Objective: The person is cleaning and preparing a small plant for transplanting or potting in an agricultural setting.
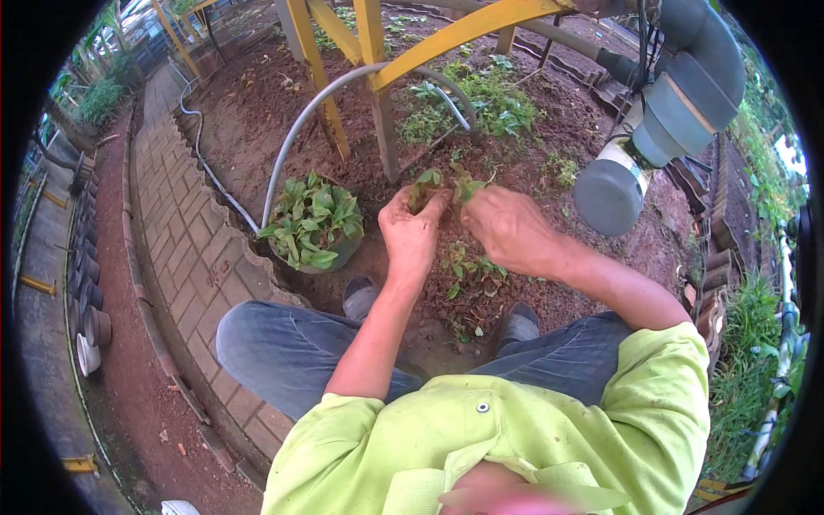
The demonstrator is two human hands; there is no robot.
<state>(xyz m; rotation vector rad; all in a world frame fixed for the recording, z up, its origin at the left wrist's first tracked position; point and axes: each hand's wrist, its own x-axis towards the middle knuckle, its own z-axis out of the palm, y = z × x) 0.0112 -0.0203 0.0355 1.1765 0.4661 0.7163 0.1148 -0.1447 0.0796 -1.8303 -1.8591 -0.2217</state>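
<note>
My left hand (415, 219) pinches a small leafy seedling (426, 180) between thumb and fingers, above the reddish soil. Close to its right, my right hand (505, 222) grips another small green plant (470, 187), whose leaves stick up from the fingers. A narrow gap lies between the two hands. Left of my left hand stands a round pot (344, 253) full of leafy green plants (312, 222). Below the hands, small weeds and leaves (473, 270) lie or grow on the soil between my feet.
Yellow posts (370, 38) and a curved grey hose (290, 138) rise beyond the hands. A thick grey pipe with a capped end (608, 196) hangs at the right. On the left runs a brick path (187, 193) with a scalloped edge. Low plants (476, 106) grow farther back.
</note>
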